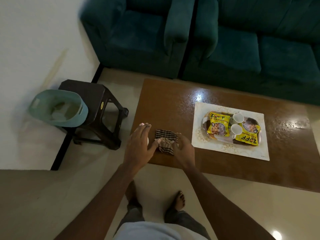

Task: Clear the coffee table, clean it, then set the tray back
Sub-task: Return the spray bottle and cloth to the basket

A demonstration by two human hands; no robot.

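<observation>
Presently, entry for the near left corner of the coffee table (pixel 173 101).

- Striped cloth (pixel 166 135): laid partly crumpled close to the near edge.
- Right hand (pixel 184 149): fingers are curled over the cloth's right side, by which it is gripped.
- Left hand (pixel 138 144): fingers are held straight and spread over the table's left edge, with the thumb laid against the bunched cloth. Nothing is seen to be grasped, though a small white object beneath the palm cannot be made out.
- Tray (pixel 204 124): set on a pale placemat (pixel 225 149) toward the right, well apart from the cloth. It is loaded with two yellow snack packets (pixel 219 124) and two white cups (pixel 237 118).
- Stool (pixel 90 94), with a teal basket (pixel 43 108) at its left side: found left of the table.

Step in hand: the cloth is judged to be gathered up for wiping, while the clearing is not yet done.

Next move: the tray is best lifted off level with both hands, so that the cups are not tipped. The placemat would follow before any wiping is begun.
</observation>
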